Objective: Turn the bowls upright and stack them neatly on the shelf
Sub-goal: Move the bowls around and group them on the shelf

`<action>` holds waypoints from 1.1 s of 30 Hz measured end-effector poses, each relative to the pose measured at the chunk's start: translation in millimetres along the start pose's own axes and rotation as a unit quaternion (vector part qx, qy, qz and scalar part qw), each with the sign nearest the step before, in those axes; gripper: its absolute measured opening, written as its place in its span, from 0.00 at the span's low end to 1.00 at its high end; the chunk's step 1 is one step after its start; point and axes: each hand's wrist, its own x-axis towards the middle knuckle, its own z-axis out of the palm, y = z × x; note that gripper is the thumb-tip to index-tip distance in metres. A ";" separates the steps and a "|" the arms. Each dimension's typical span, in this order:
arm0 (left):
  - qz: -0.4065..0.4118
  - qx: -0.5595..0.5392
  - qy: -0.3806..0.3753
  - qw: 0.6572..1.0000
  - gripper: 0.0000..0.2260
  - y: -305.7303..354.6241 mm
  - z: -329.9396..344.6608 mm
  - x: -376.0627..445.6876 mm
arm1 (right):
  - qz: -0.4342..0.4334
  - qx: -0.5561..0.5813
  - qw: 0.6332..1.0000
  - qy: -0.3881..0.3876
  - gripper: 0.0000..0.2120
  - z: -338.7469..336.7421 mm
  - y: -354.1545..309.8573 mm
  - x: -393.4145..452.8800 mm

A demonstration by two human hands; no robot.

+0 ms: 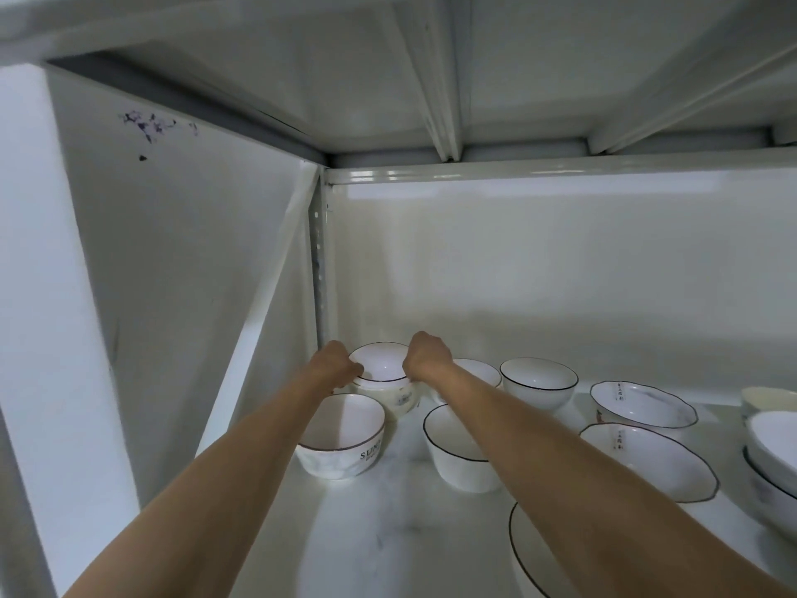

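A white bowl with a thin dark rim (381, 362) sits nested in another white bowl (394, 397) at the back left corner of the shelf (388, 533). My left hand (338, 364) grips its left edge and my right hand (425, 353) grips its right edge. Both bowls stand upright. In front of them is an upright bowl with lettering (343, 438). To the right stand more upright bowls: a dark-rimmed one (453, 451) partly under my right forearm, and another (539, 379) further back.
Two wide scalloped bowls (642, 405) (647, 461) lie at the right, with stacked bowls (772, 446) at the right edge and a dark-rimmed plate (524, 554) in front. The cabinet's side wall (194, 274) and back wall (539, 261) close in the corner; another shelf hangs overhead.
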 end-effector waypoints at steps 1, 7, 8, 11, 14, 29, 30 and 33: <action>0.004 0.004 -0.006 1.000 0.10 -0.4 -1.8 -1.7 | 0.002 -0.007 1.000 0.001 0.05 -0.5 -1.2 -1.3; 0.025 0.058 0.007 0.998 0.21 -1.2 -24.3 -20.8 | -0.023 -0.024 0.998 0.050 0.04 -5.3 -5.4 -15.1; 0.029 0.087 0.020 0.996 0.23 -2.8 -29.3 -27.9 | -0.037 -0.029 0.997 0.068 0.06 -7.2 -7.4 -16.4; 0.045 0.226 0.027 0.973 0.23 -8.6 -40.8 -55.4 | -0.069 -0.023 0.996 0.058 0.08 -15.2 -20.2 -30.8; 0.006 0.280 -0.047 0.959 0.22 -9.8 -46.6 -81.9 | -0.098 -0.047 0.993 -0.045 0.11 -16.4 -32.7 -49.4; -0.033 0.082 -0.070 0.994 0.15 -1.0 -72.9 -93.5 | -0.035 0.063 0.994 -0.086 0.05 -25.3 -38.7 -71.4; -0.019 0.063 -0.049 0.997 0.15 3.8 -76.9 -91.0 | -0.036 0.086 0.994 -0.056 0.07 -31.3 -38.2 -67.9; 0.031 -0.023 0.026 0.999 0.15 15.2 -83.4 -81.1 | -0.040 0.136 0.989 0.040 0.11 -47.5 -36.7 -55.9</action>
